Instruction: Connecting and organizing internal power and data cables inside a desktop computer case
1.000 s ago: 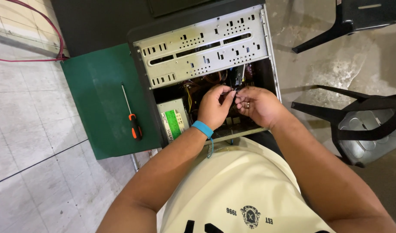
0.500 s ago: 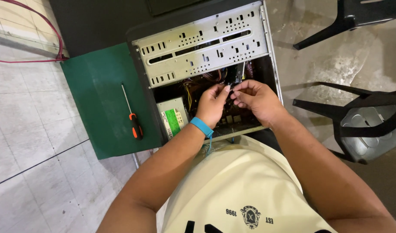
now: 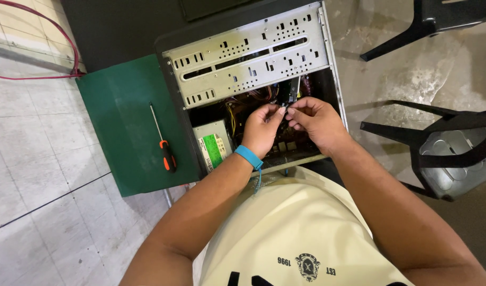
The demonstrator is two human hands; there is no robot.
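Both our hands are inside the open computer case, which lies with its side panel already off. Our left hand and right hand meet over a small black connector just under the perforated drive cage, each grip pinched narrow on it and its wires. We judge the seating of that connector unfinished. Off to the side, the orange-handled screwdriver lies untouched on the green panel, so closing up is left.
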